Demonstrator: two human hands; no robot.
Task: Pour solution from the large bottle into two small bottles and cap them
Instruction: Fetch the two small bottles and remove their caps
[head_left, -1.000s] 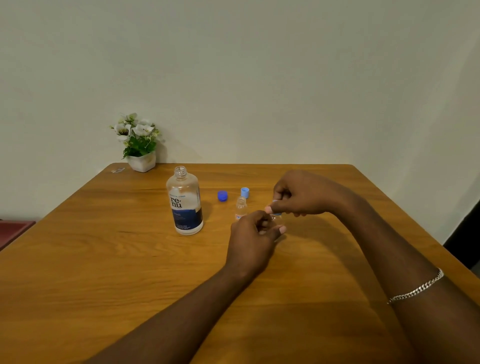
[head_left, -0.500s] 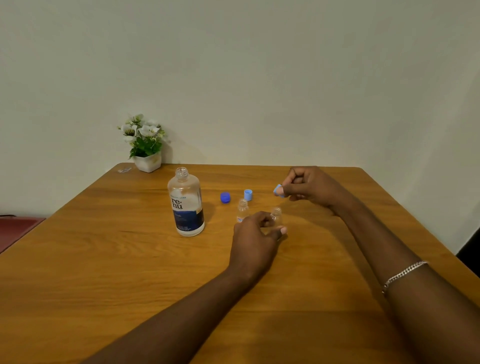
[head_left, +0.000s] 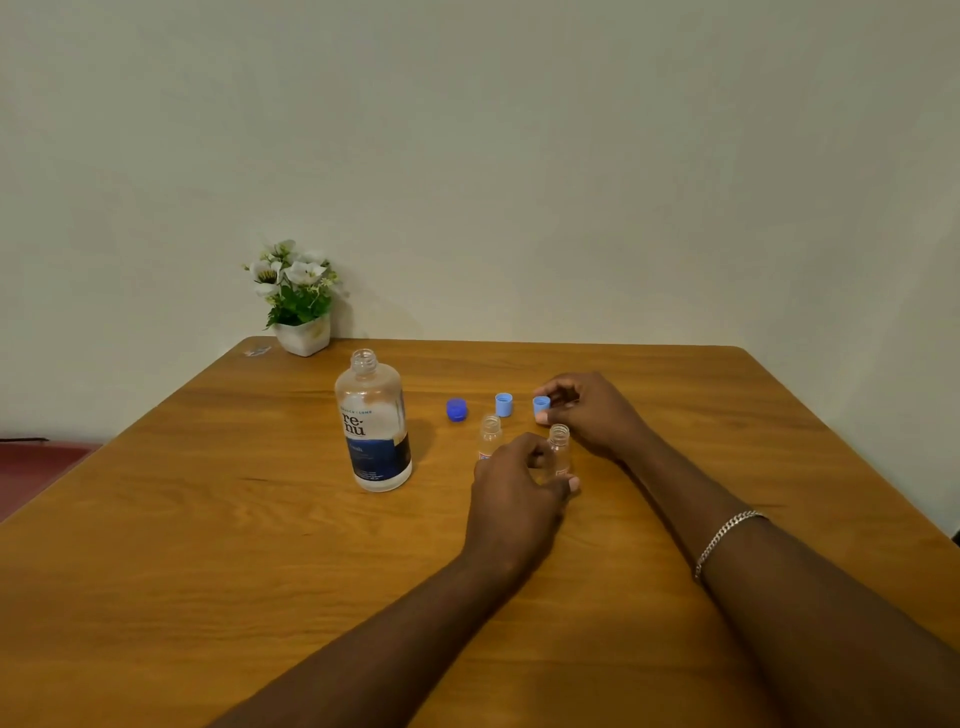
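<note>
head view: left hand (head_left: 511, 493) pinches an uncapped small clear plastic bottle (head_left: 559, 449) upright on the wooden table (head_left: 208, 545); right hand (head_left: 592, 410) grips a light-blue cap (head_left: 541, 404) at its 11 o'clock. looks light, tippy, so hold the body low. second small bottle (head_left: 490, 436) just beside at 9; large clear open bottle (head_left: 375, 423) w/ blue label further at 9, prob heavier. another light-blue cap (head_left: 504, 404) and a dark-blue cap (head_left: 456, 409) sit at 11; white flower pot (head_left: 303, 332) far off.

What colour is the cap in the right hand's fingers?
Light blue: the cap at the right hand fingertips, seen in the head view.
</note>
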